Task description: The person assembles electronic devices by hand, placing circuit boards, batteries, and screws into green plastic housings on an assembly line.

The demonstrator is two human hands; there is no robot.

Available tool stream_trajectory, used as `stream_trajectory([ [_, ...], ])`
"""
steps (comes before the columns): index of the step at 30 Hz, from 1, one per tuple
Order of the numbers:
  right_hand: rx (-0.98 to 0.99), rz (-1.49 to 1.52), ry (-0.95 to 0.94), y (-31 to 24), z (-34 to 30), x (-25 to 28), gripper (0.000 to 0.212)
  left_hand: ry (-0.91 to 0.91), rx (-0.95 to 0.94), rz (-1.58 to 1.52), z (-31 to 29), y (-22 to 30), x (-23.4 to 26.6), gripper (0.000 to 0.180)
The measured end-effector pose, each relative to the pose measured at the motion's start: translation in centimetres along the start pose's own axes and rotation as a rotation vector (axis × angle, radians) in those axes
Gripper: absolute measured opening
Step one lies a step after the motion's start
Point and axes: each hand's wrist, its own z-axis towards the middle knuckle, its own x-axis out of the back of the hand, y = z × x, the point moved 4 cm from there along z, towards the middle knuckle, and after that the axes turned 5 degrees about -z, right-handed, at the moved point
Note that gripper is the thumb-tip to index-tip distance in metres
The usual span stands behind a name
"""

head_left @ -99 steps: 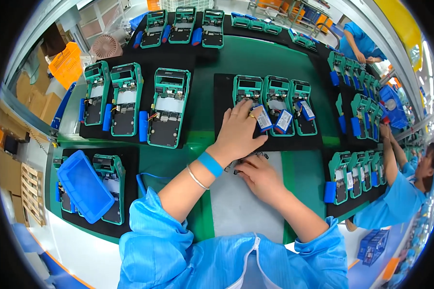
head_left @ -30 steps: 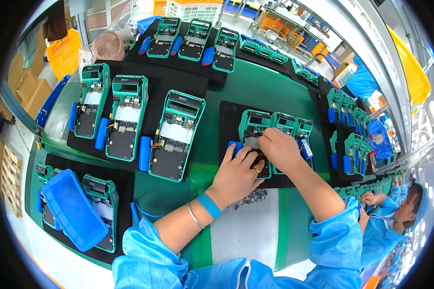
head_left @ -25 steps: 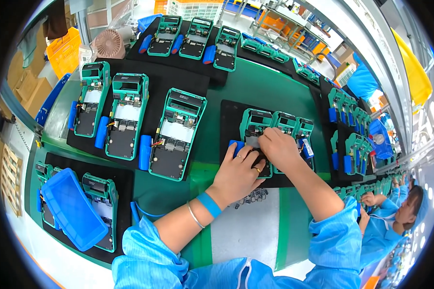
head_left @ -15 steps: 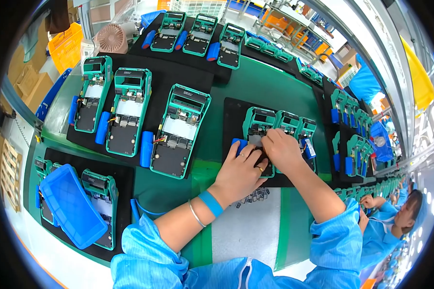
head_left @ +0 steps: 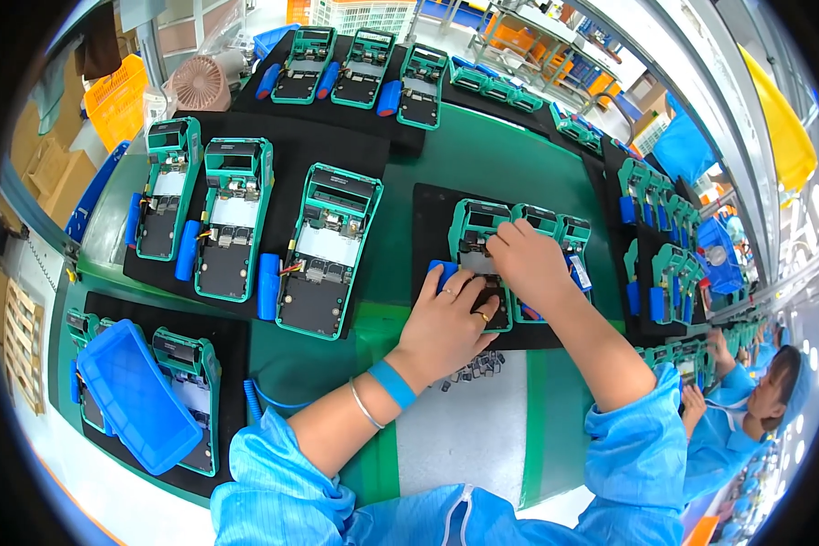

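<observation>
A green handheld device with its inside exposed lies on a black mat in front of me. My left hand steadies its lower half, fingers bent over the dark circuit board, beside a blue cylindrical battery. My right hand reaches over the device's upper part, its fingertips pinched together at the parts in the middle. Whatever is between them is hidden. Two more such devices stand close on the right, partly behind my right hand and forearm.
Several open devices with blue batteries lie on black mats at left and back. A blue tray rests tilted over devices at lower left. Small dark parts lie below my left hand. A co-worker works at right, near more devices.
My right hand has shifted slightly up along the device, uncovering some of its middle. My left hand stays on the lower half. The whole view has moved a little.
</observation>
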Motion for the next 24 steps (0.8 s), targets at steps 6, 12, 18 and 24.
stream_trajectory([
  [6, -0.146, -0.068, -0.017, 0.4, -0.9, 0.0, 0.008, 0.026, -0.041, 0.008, 0.6, 0.4, -0.2, 0.044],
  [12, -0.373, 0.529, 0.171, -1.7, -6.1, 6.9, 0.008, -0.039, 0.017, 0.073, 0.7, -1.0, 1.3, 0.043],
  [18, -0.469, 0.703, -0.026, -7.0, -14.2, 5.0, 0.012, -0.072, -0.030, 0.093, 1.0, -1.5, 2.1, 0.045],
  [24, -0.606, 0.666, 0.031, -8.7, -14.5, 3.9, 0.016, -0.036, -0.069, 0.062, 3.8, 1.2, 1.4, 0.051],
])
